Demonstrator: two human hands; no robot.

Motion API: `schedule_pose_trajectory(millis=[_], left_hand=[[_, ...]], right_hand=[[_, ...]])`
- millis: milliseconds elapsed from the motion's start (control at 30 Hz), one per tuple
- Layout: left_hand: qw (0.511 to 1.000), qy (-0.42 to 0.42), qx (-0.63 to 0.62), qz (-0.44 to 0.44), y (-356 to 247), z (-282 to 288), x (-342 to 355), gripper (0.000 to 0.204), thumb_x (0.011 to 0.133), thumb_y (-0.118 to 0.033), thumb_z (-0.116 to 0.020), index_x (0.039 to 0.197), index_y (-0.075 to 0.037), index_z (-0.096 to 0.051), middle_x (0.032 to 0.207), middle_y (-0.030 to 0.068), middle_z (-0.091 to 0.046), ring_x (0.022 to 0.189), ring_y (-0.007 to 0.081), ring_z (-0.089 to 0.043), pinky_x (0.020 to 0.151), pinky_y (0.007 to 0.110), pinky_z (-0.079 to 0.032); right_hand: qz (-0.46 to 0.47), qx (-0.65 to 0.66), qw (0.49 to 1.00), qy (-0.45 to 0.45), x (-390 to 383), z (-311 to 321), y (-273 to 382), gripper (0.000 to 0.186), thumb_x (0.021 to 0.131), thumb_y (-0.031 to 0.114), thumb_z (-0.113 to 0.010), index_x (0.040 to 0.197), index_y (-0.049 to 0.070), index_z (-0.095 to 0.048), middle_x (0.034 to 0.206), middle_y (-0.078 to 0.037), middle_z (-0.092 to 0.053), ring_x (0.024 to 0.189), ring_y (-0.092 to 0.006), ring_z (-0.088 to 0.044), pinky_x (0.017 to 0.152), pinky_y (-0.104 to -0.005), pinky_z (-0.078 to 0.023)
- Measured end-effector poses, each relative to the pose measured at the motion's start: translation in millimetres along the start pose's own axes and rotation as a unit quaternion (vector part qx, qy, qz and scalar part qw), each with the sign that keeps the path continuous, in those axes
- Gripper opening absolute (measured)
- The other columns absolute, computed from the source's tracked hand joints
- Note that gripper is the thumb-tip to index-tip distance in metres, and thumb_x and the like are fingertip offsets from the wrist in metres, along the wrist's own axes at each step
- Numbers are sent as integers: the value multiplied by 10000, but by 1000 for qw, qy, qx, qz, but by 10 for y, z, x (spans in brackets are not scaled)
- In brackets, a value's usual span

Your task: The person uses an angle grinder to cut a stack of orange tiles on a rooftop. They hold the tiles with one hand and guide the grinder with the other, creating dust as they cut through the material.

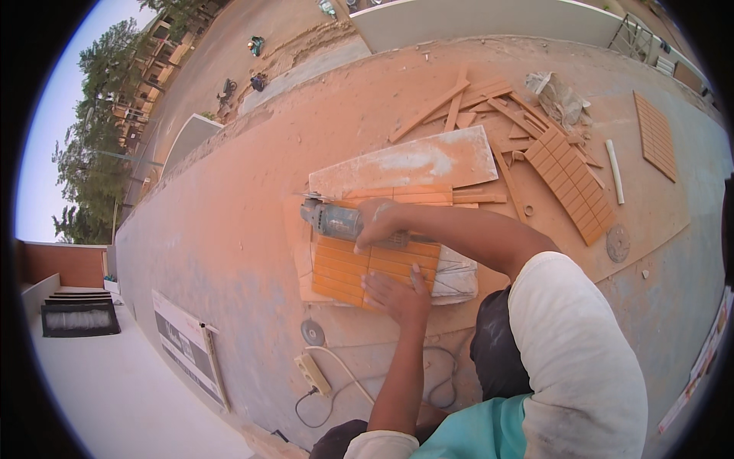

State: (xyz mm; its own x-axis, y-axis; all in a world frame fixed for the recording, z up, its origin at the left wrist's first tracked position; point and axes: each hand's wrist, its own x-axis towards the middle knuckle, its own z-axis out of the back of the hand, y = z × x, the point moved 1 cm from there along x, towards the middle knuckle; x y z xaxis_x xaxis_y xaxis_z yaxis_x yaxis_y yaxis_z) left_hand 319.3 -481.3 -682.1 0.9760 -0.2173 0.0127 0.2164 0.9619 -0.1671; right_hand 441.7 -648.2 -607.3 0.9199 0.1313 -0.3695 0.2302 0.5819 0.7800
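My right hand [378, 220] is wrapped round the body of a blue-grey angle grinder [336, 221]. The grinder lies across orange grooved tiles, its head toward the left; the blade's edge shows at the tile's far-left side. My left hand [399, 295] rests flat with fingers spread on the near part of the orange tile [336, 269]. Under the tile, a stack with a pale, dusty side [457, 277] shows near my knee. Just beyond the grinder lies a dusty whitish board [405, 162]. The grinder's rear end is partly hidden by my right hand and forearm.
Cut tile strips [432, 111] are heaped beyond the board, with a grooved tile [569, 183] and a worn disc [617, 243] to the right. Another disc [313, 332], a power strip [312, 372] and looping cable lie near left. A flat carton [187, 344] lies farther left.
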Motion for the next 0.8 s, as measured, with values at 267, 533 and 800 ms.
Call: schedule_pose_trajectory(millis=[267, 533, 800], left_hand=[[1000, 19, 14, 8, 16, -58, 7, 1005, 921, -643, -449, 1476, 143, -158, 1562, 322, -99, 1476, 439, -46, 1171, 567, -33], [1000, 26, 4, 14, 21, -37, 6, 1020, 918, -650, -451, 1480, 143, -143, 1567, 324, -80, 1478, 440, -33, 1172, 566, -24], [999, 36, 9, 13, 8, -17, 14, 1022, 923, -649, -440, 1476, 154, -134, 1563, 334, -76, 1477, 444, -34, 1171, 570, -28]], right_hand=[[-12, -19, 1000, -12, 49, 6, 47, 656, 634, 469, -832, 999, -63, -715, 993, -233, -709, 916, -320, -701, 774, -377, -534], [-17, -39, 999, 13, 68, 23, 88, 735, 637, 506, -822, 1037, -95, -684, 1025, -259, -696, 965, -340, -689, 805, -381, -531], [-19, -48, 999, 13, 111, 13, 88, 755, 621, 520, -828, 1022, -103, -687, 1028, -265, -694, 968, -337, -689, 814, -383, -530]])
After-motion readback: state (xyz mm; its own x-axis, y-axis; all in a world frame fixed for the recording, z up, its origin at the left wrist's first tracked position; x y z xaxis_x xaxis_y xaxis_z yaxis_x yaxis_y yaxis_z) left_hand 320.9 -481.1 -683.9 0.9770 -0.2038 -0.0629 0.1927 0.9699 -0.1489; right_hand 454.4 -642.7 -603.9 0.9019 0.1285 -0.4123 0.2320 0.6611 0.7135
